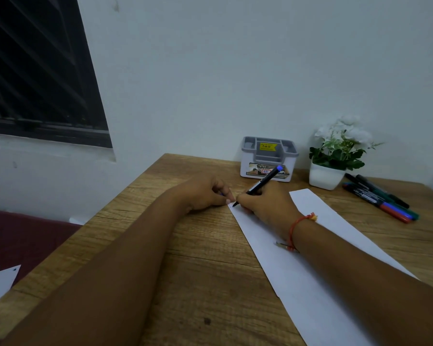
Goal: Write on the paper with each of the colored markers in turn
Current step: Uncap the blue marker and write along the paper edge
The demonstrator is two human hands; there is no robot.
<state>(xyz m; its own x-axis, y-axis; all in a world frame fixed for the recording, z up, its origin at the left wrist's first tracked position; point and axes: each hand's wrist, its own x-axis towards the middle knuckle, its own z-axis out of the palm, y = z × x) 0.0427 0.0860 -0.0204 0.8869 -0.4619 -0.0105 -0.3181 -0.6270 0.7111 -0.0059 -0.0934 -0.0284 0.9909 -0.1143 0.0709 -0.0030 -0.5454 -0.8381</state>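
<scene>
1. Right hand (263,208) is pinching the blue marker (263,182), and we are touching its tip to the paper (310,283) at its far left corner.
2. Left hand (205,193) is resting just left of that corner, fingers curled. We cannot tell if it is holding anything.
3. We are thinking it should be pressing the paper down, so it is not sliding.
4. We are trying for soft, small strokes. The other markers (383,198) are lying right of the paper.

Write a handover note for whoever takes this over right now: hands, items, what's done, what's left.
Right hand: grips the blue-ended marker, tip at the far left corner of the paper.
Left hand: rests on the table by that corner, fingers curled; whether it holds anything is unclear.
Other markers: lying together right of the plant pot.
Done: no writing visible yet.
Left: write with this marker, then each of the others.
</scene>
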